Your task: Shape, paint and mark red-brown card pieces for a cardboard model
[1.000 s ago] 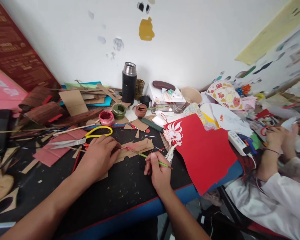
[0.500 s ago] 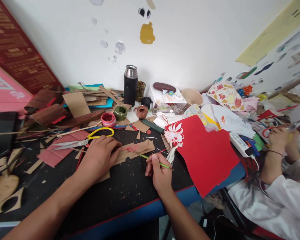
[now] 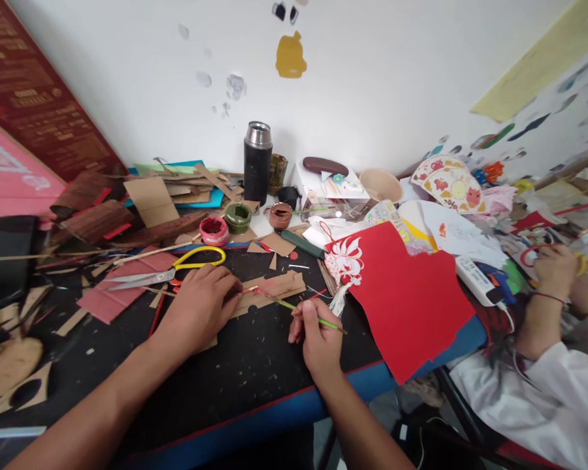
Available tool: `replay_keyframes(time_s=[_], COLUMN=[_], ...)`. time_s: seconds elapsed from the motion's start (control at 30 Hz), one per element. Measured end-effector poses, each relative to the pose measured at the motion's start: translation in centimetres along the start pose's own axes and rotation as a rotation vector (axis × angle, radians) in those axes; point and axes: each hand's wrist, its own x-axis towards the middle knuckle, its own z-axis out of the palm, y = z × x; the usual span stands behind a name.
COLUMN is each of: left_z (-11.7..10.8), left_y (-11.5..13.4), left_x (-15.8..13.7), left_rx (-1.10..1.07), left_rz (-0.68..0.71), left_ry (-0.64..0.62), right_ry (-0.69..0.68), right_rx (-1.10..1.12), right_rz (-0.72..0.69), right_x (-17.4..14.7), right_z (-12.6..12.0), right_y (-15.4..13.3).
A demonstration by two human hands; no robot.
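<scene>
My right hand [image 3: 321,333] pinches a green paintbrush [image 3: 288,305] like a pen, its bristles pointing left. The tip is at a small thin piece [image 3: 249,289] with pale and reddish parts, which sticks out from the closed fingertips of my left hand [image 3: 206,303]. Most of that piece is hidden by the fingers. Underneath lies a cardboard strip [image 3: 287,284] with pink paint smears. Yellow-handled scissors [image 3: 199,257] lie just behind my left hand. Jars of red paint [image 3: 214,232], green paint [image 3: 238,219] and brown paint [image 3: 280,216] stand beyond; another brush rests in the brown one.
A black thermos [image 3: 257,163] stands near the wall. Red paper [image 3: 402,294] overhangs the table's front edge at right. Cardboard scraps [image 3: 151,199] and brown rolls [image 3: 98,222] crowd the back left. At far right, a co-worker's hand [image 3: 557,271] holds red-handled scissors [image 3: 534,254].
The view has shifted slightly, so the scene sits a little further right. Both hands keep nearly the same pose, and the pale end of the thin piece shows more clearly beside the brush tip.
</scene>
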Motion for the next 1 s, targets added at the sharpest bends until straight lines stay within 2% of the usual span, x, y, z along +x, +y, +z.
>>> replay_keyframes(time_s=[0.47,0.8,1.0], left_z=[0.0,0.0,0.2], left_y=[-0.2,-0.1,-0.2], left_x=[0.1,0.1,0.0], left_rx=[0.013,0.027,0.023], left_rz=[-0.023,-0.026,-0.023], left_ry=[-0.032,-0.025,-0.015], right_ry=[-0.033,-0.112,-0.004], right_rx=[0.012,-0.111,-0.091], right_rz=[0.005,-0.066,-0.050], right_x=[0.0,0.6,1.0], right_z=[0.2,1.0,0.3], right_y=[-0.4,-0.3,-0.7])
